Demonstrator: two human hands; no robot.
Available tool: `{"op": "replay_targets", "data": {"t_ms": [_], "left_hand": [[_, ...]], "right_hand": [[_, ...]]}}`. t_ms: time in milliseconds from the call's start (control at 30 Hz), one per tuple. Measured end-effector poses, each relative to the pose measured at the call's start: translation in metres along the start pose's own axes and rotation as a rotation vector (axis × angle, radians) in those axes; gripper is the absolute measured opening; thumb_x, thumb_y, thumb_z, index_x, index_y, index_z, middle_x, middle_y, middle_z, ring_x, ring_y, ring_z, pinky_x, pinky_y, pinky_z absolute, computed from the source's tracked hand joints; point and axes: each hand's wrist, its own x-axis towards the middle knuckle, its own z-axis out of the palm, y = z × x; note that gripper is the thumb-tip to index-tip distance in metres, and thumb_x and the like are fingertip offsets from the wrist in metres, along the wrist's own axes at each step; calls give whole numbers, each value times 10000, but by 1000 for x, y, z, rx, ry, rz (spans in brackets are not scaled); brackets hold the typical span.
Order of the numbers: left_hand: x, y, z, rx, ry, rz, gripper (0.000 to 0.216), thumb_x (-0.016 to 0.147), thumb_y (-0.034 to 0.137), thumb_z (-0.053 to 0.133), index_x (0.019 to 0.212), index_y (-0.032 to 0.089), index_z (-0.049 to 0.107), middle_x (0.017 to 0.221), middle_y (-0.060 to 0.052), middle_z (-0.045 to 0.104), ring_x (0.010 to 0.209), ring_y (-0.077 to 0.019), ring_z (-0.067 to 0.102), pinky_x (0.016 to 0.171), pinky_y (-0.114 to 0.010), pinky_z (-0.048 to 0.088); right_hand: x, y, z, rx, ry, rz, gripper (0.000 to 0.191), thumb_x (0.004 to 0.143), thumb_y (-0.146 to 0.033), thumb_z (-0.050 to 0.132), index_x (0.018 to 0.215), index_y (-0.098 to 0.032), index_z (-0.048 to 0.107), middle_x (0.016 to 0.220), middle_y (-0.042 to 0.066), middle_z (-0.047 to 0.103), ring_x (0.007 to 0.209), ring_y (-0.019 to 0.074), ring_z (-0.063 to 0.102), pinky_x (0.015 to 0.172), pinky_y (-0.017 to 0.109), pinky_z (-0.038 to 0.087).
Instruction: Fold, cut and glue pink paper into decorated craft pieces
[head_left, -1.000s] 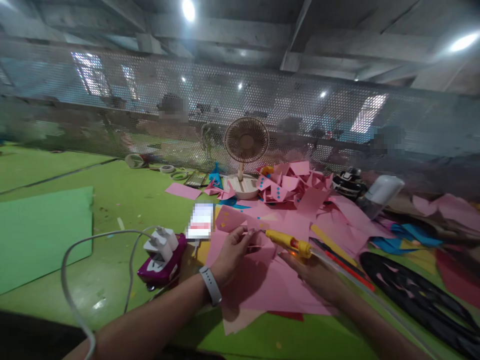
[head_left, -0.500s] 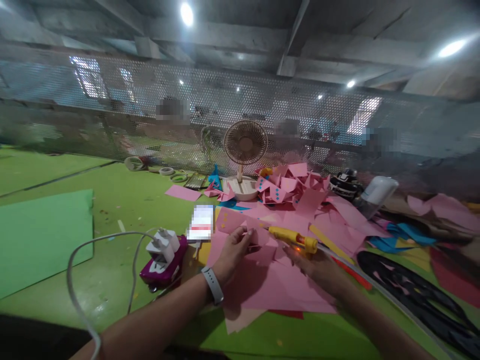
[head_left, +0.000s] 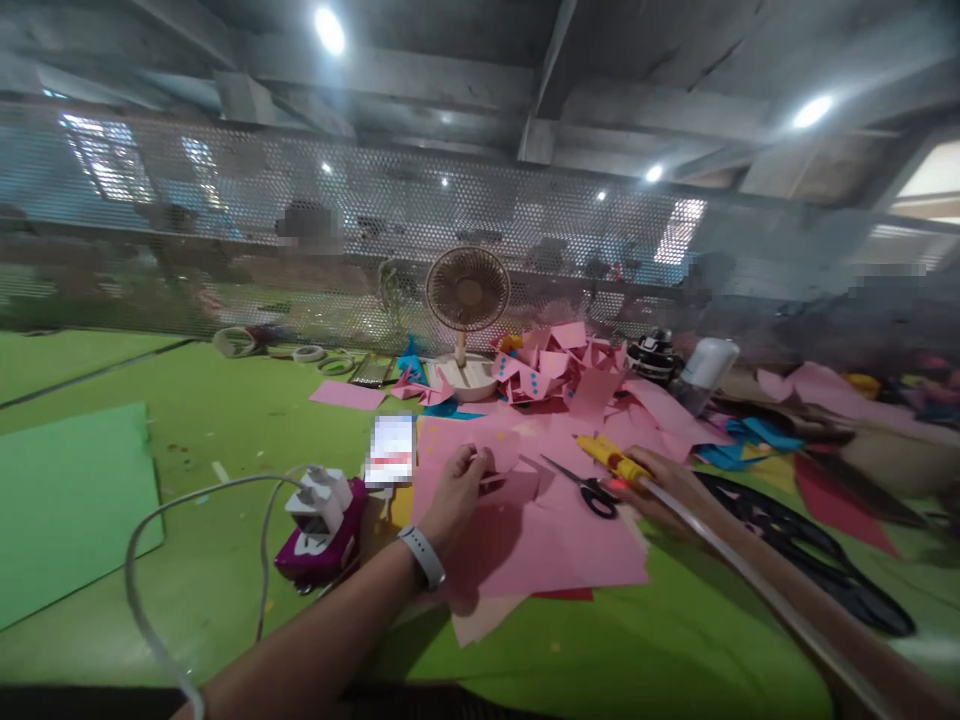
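Observation:
My left hand point(head_left: 459, 492), with a watch on the wrist, is closed in a pinch over the pink paper sheets point(head_left: 570, 560). A small pink paper piece point(head_left: 495, 437) shows at its fingertips. My right hand point(head_left: 654, 482) is wrapped round a yellow hot glue gun point(head_left: 611, 458), whose nozzle points left. An orange-red glow shows at the gun's underside. Black-handled scissors point(head_left: 596, 496) lie on the pink paper between my hands, just left of the gun. From the gun a pale cord point(head_left: 720, 540) runs along my right forearm.
A heap of folded pink pieces point(head_left: 559, 365) stands behind the sheets, beside a small fan point(head_left: 468, 290). To the left are a lit phone point(head_left: 391, 450), a purple power strip point(head_left: 319, 555) with white plugs, and green sheets point(head_left: 75, 510). A black oval frame point(head_left: 817, 560) lies right.
My right hand has moved the glue gun to the right, away from my left hand, and the scissors now show. The left hand keeps its pinch. The view has turned slightly right.

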Motion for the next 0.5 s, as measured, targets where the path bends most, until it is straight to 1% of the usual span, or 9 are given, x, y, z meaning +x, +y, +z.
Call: {"op": "replay_targets", "data": {"t_ms": [67, 100, 167, 233, 300, 400, 500], "left_hand": [[0, 2, 1, 18, 21, 18, 337, 650, 455, 634, 675, 184, 436, 685, 39, 473, 680, -111, 535, 740, -301, 488], [0, 3, 2, 23, 27, 27, 324, 650, 447, 631, 681, 184, 443, 695, 37, 480, 694, -114, 536, 745, -302, 488], [2, 4, 2, 33, 28, 40, 304, 645, 430, 631, 687, 183, 459, 713, 31, 492, 712, -117, 535, 759, -305, 486], [5, 3, 1, 54, 20, 46, 294, 641, 421, 634, 678, 180, 469, 711, 29, 495, 711, -117, 533, 775, -307, 482], [8, 1, 0, 73, 8, 39, 294, 635, 419, 639, 658, 178, 471, 695, 31, 490, 700, -117, 536, 782, -307, 480], [11, -1, -2, 89, -15, 2, 295, 629, 423, 641, 646, 176, 481, 688, 33, 492, 697, -125, 552, 757, -305, 488], [12, -1, -4, 192, -44, -18, 270, 652, 419, 624, 677, 173, 517, 730, 9, 537, 727, -143, 571, 678, -287, 505]], "right_hand": [[-11, 21, -8, -133, -60, 38, 343, 698, -458, 563, 906, -186, 564, 841, 65, 647, 705, 210, 603, 619, 310, 453], [-17, 32, -12, -171, -74, 80, 355, 686, -450, 572, 922, -186, 560, 865, 71, 646, 733, 216, 604, 641, 314, 453], [-30, 54, -21, -259, -63, 178, 412, 644, -456, 601, 953, -186, 561, 932, 84, 638, 790, 235, 601, 685, 330, 450], [-43, 77, -32, -319, -58, 239, 428, 639, -444, 597, 983, -190, 567, 991, 90, 624, 836, 245, 593, 720, 339, 445], [-54, 100, -41, -345, -55, 262, 432, 653, -427, 579, 1006, -179, 574, 1024, 99, 612, 884, 254, 582, 754, 344, 438], [-63, 131, -49, -351, -46, 289, 504, 649, -481, 578, 1017, -137, 587, 1026, 124, 607, 903, 273, 573, 760, 359, 439], [-68, 151, -51, -346, -45, 284, 505, 670, -499, 559, 1010, -129, 608, 1017, 136, 612, 907, 281, 571, 747, 364, 440]]}}
